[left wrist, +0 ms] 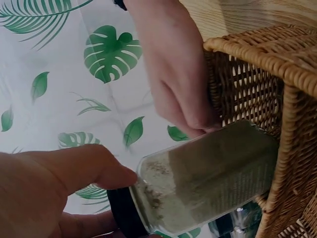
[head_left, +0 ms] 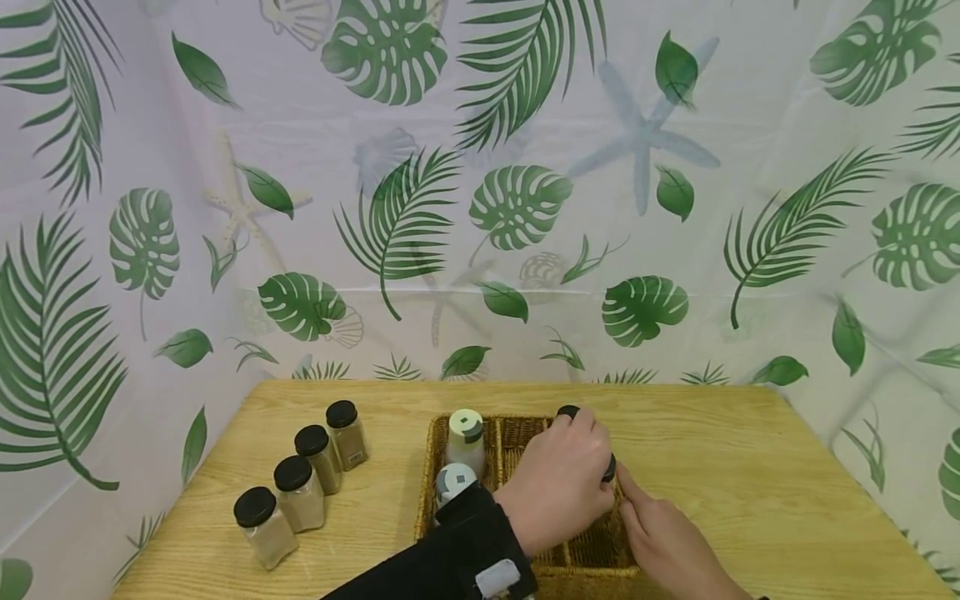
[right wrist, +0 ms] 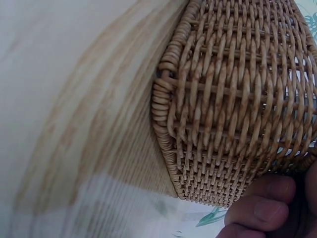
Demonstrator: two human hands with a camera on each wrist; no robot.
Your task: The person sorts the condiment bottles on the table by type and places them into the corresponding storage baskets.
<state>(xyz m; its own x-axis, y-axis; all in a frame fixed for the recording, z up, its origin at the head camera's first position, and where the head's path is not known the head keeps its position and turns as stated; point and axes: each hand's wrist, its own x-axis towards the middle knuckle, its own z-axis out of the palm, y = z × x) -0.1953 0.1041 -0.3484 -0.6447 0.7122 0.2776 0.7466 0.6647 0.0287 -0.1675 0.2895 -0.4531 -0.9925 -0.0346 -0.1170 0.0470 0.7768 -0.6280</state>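
Closest, the right hand (head_left: 671, 537) touches the right edge of the basket (head_left: 600, 572); whether it grips, I can't tell. Just beyond, the left hand (head_left: 558, 479) pinches a jar (left wrist: 213, 173) by its black lid (left wrist: 126, 215), at the basket's right-hand section. Off left, four jars (head_left: 302, 504) stand before leafy cloth (head_left: 420, 333).

Left fingers (head_left: 585, 423) pinching, right fingers (head_left: 634, 490) seemingly bent

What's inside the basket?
Two bottles at left, a black lid at back, a jar in the left hand at right. Hand and sleeve hide whatever's beneath them.
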